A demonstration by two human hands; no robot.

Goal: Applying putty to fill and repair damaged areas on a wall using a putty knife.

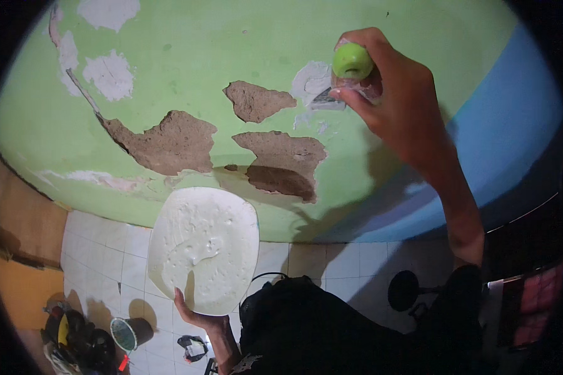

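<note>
My right hand (413, 103) is raised to the green wall (187, 56), its fingers closed around the green handle of a putty knife (353, 60). The knife's grey blade rests against the wall at the edge of a fresh white filler patch (309, 80). Lower down, my left hand (200, 317) grips the near edge of a white squarish plate (249, 278). White, creamy filler (194, 240) covers most of this plate. Left of the knife, the wall has brown bare patches (259, 101) where paint has come off; another bare patch (175, 144) lies further left.
Dried white patches (109, 76) mark the upper left wall. To the right, the wall is painted blue (513, 125). On the white tiled floor (341, 259) stand a bucket (131, 334) and a dark cluttered heap (81, 337). A round dark object (403, 290) is at lower right.
</note>
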